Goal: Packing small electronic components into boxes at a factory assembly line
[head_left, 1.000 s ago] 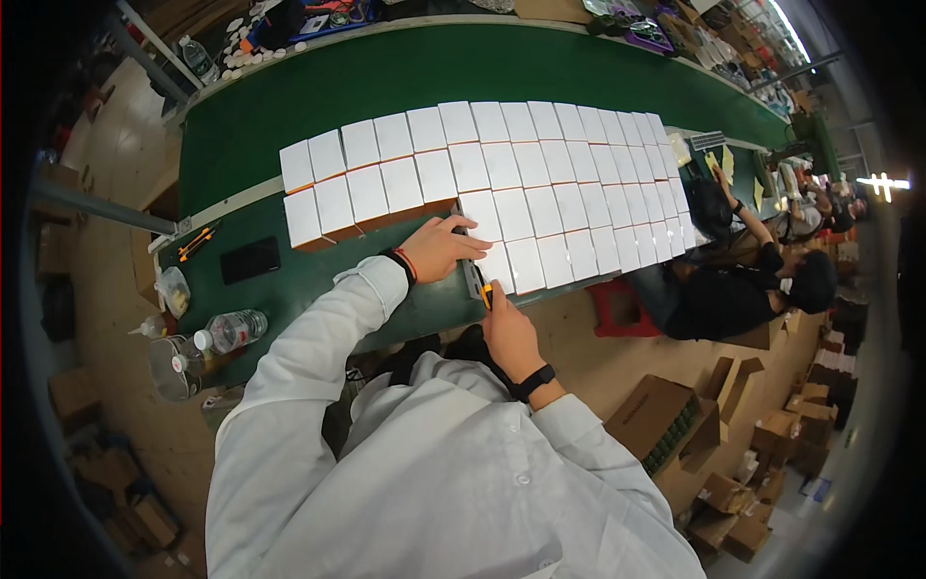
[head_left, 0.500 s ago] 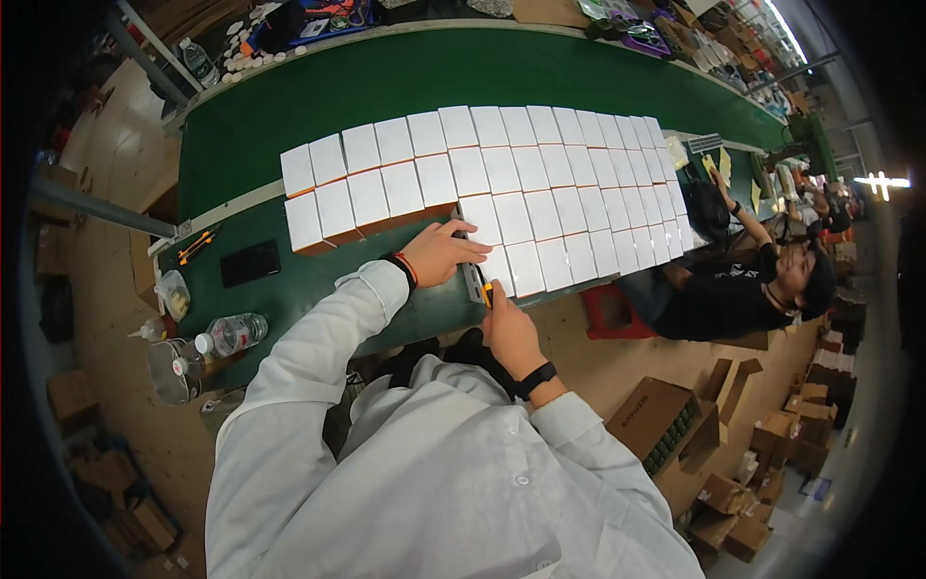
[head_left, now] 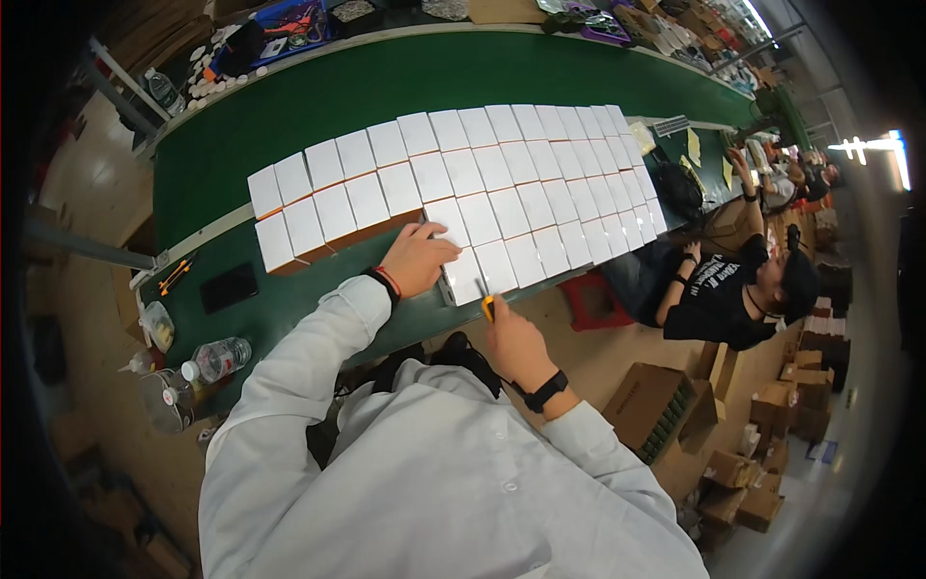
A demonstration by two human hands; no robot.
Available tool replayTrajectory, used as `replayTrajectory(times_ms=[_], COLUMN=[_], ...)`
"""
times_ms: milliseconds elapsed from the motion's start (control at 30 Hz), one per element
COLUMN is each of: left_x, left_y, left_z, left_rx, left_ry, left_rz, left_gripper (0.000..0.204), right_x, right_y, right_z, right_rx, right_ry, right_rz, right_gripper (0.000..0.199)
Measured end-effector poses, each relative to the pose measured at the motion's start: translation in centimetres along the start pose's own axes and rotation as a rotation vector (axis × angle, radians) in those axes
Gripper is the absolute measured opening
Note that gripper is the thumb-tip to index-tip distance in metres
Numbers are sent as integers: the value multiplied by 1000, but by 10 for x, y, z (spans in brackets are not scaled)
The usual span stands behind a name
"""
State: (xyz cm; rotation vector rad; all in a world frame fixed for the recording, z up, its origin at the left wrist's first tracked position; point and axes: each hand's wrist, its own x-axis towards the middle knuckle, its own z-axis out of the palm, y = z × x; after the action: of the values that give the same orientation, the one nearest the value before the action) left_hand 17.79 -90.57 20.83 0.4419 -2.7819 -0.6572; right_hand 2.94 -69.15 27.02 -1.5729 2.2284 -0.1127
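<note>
White-topped boxes (head_left: 516, 198) with orange sides stand packed in rows on the green table. My left hand (head_left: 417, 259) lies with fingers stretched out on the top of a box at the near left part of the block. In my right hand (head_left: 518, 338) is a yellow and black utility knife (head_left: 489, 307), gripped by its handle. Its thin blade points away from me, over the near corner box (head_left: 463, 280), close to the seam with the box on its right. Whether the blade touches the box I cannot tell.
On the table's left lie a black phone (head_left: 230, 289), an orange tool (head_left: 177, 275) and a clear water bottle (head_left: 218, 359). A co-worker in black (head_left: 723, 294) sits at the right, near a red stool (head_left: 590, 299). An open carton (head_left: 651, 410) is on the floor.
The knife has gone from the corner box's left edge to its right side. My left hand stays on the boxes. The view has shifted, and the co-worker has turned and raised an arm.
</note>
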Motion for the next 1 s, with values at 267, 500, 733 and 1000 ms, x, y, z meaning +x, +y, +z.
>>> replayTrajectory(times_ms=[267, 500, 733, 1000], left_x=[35, 34, 32, 37], left_y=[13, 10, 10, 15], left_z=[19, 23, 24, 23], left_rx=[72, 36, 14, 0], left_ry=[-91, -92, -70, -33], left_rz=[92, 65, 59, 88], left_gripper=[48, 49, 48, 46], right_x=[27, 19, 18, 34], right_y=[21, 16, 12, 13], right_z=[8, 6, 4, -1], right_rx=[-11, 43, 65, -77], right_ry=[24, 45, 29, -56], right_rz=[33, 7, 52, 79], right_gripper=[51, 53, 50, 44])
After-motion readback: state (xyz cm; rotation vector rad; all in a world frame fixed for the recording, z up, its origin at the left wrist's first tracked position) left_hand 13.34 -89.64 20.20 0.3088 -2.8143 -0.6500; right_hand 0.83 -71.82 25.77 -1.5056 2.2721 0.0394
